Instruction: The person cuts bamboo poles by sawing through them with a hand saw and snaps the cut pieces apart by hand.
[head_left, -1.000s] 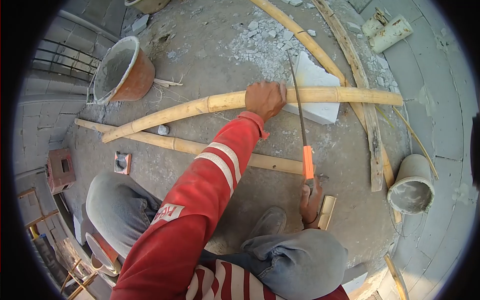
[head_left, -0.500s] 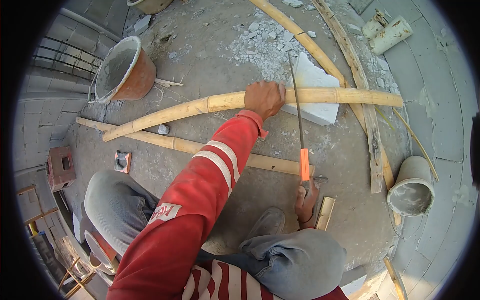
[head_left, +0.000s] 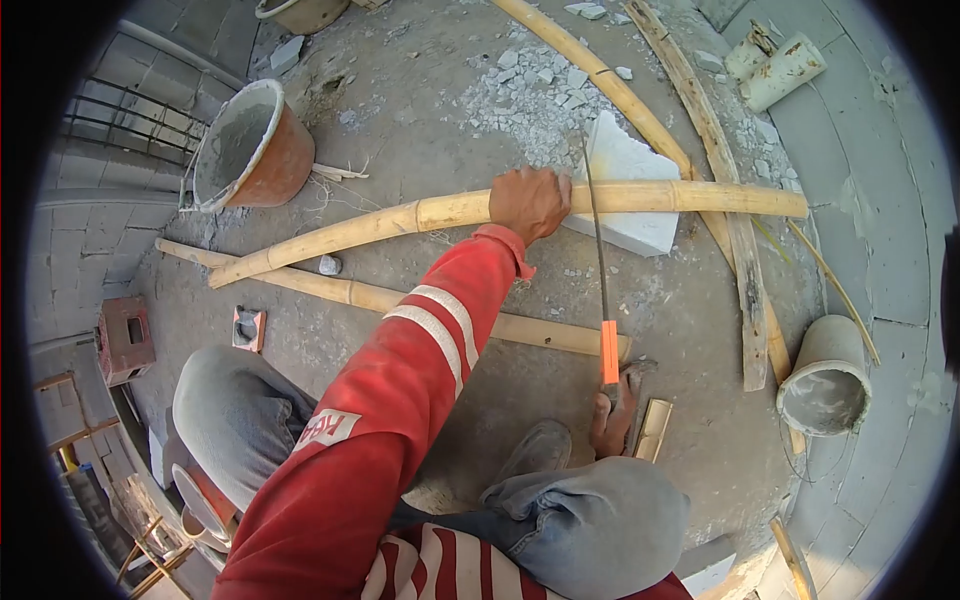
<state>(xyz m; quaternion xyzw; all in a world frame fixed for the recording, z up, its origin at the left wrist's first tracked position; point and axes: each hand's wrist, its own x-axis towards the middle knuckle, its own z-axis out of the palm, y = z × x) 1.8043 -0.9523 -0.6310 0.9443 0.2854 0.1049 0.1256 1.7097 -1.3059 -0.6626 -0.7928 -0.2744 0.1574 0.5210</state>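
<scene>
2 hands [head_left: 530, 203] [head_left: 612, 425]; 1 saw [head_left: 609, 352]; 2 knees [head_left: 235, 420] [head_left: 610, 520]

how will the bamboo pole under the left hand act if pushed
The bamboo pole is probably stiff, as its long span shows only a gentle curve. Its rounded surface suggests it could roll on the white block, though the left hand gripping it likely limits that.

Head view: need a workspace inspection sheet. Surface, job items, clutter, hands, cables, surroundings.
Surface: grey floor, dusty, with scattered debris.
Job items: bamboo pole crosses over a white block; orange-handled saw, blade across the pole.
Clutter: white rubble, wooden plank, short bamboo piece.
Hands: left hand closed around the pole; right hand gripping the saw handle.
Cables: nothing seen that is clearly a cable.
Surroundings: block wall at right; orange bucket at upper left.
</scene>
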